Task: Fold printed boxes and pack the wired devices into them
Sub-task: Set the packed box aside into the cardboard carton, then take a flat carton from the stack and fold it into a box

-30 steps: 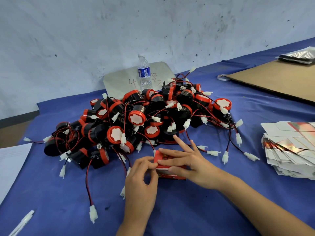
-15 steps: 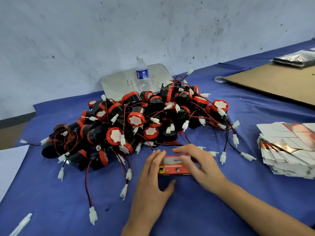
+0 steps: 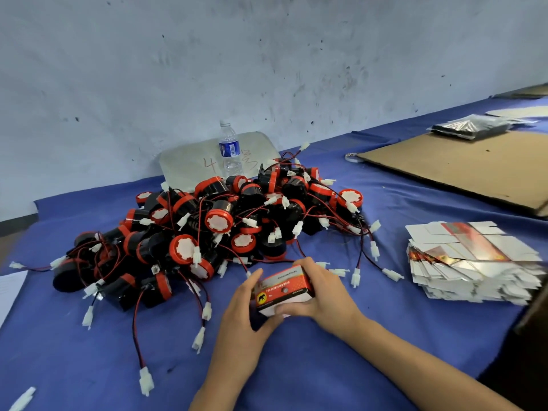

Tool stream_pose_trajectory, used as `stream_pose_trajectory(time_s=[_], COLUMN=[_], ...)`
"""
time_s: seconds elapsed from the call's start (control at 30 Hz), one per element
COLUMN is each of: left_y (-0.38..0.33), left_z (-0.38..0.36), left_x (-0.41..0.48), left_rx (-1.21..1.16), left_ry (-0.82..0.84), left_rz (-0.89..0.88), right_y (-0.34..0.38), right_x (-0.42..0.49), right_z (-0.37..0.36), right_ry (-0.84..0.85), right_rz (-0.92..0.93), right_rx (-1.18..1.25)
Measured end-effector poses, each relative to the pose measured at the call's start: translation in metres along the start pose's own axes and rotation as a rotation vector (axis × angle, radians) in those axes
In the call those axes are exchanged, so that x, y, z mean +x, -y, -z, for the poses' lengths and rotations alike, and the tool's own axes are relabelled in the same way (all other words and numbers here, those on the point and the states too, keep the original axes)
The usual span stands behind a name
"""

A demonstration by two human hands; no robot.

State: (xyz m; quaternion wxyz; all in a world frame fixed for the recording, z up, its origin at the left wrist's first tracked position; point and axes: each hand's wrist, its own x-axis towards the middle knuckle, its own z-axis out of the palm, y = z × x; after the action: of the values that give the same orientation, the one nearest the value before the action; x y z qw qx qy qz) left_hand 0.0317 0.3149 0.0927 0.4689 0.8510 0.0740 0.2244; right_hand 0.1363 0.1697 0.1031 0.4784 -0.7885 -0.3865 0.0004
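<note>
The small red-and-white printed cardboard box (image 3: 283, 287) sits gripped just above the blue table cloth (image 3: 89, 366), left hand (image 3: 240, 317) cupping its left end, right hand (image 3: 324, 295) curled over its right (long axis hand to hand), heap of black-and-red round wired devices (image 3: 207, 226) just beyond.

Wired devices (image 3: 207, 229): one large heap of black cylinders with red caps and white centre discs. Red and black leads end in white plug connectors and trail out from the heap on all sides.

Folded box (image 3: 283, 287): red and white print, yellow patch with an elephant mark on its near face. Assembled, tilted, just in front of the heap's near edge, gripped between left hand (image 3: 240, 318) and right hand (image 3: 329, 295).

Flat box blanks (image 3: 474, 262): skewed stack, mostly white faces with some red print, well right of the heap.
</note>
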Motion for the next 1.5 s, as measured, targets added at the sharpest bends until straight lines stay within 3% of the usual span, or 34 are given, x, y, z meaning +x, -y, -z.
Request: stream_pose_trajectory(time_s=[0.07, 0.2, 0.3, 0.37, 0.47, 0.53, 0.63, 0.73, 0.83, 0.9, 0.97, 1.07, 1.2, 1.5], left_y=[0.004, 0.012, 0.018, 0.022, 0.022, 0.017, 0.012, 0.008, 0.008, 0.007, 0.005, 0.005, 0.002, 0.0], left_z=[0.001, 0.006, 0.004, -0.001, -0.004, -0.004, -0.005, -0.004, -0.004, -0.005, -0.004, -0.004, -0.004, -0.002], left_x=[-0.001, 0.003, 0.011, 0.016, 0.021, 0.019, 0.014, 0.013, 0.012, 0.01, 0.01, 0.011, 0.011, 0.01], left_rx=[-0.041, -0.153, -0.236, -0.274, -0.275, -0.266, -0.239, -0.209, -0.164, -0.139, -0.123, -0.103, -0.075, -0.054], left_ry=[-0.029, -0.089, -0.09, -0.085, -0.048, -0.039, -0.065, -0.062, -0.066, -0.071, -0.077, -0.077, -0.052, -0.015], left_rz=[0.029, 0.088, 0.144, 0.182, 0.224, 0.235, 0.225, 0.237, 0.243, 0.246, 0.246, 0.247, 0.24, 0.248], right_y=[0.004, 0.018, 0.031, 0.041, 0.048, 0.046, 0.034, 0.017, -0.006, -0.032, -0.05, -0.061, -0.06, -0.06], right_x=[-0.004, -0.016, -0.021, -0.028, -0.042, -0.053, -0.058, -0.039, -0.01, 0.005, 0.015, 0.019, 0.026, 0.036], right_z=[0.007, 0.04, 0.084, 0.125, 0.193, 0.228, 0.242, 0.218, 0.181, 0.173, 0.18, 0.206, 0.22, 0.248], right_ry=[-0.103, -0.667, -0.765, -0.844, -1.066, -1.14, -1.084, -0.962, -0.735, -0.472, -0.173, 0.099, 0.402, 0.486], right_rz=[-0.066, -0.313, -0.428, -0.327, 0.047, 0.206, 0.22, -0.045, -0.401, -0.57, -0.77, -1.09, -1.031, -1.112], right_rx=[0.104, 0.517, 1.071, 1.417, 1.878, 1.989, 1.997, 1.569, 0.646, -0.114, -0.613, -0.709, -0.776, -0.916])
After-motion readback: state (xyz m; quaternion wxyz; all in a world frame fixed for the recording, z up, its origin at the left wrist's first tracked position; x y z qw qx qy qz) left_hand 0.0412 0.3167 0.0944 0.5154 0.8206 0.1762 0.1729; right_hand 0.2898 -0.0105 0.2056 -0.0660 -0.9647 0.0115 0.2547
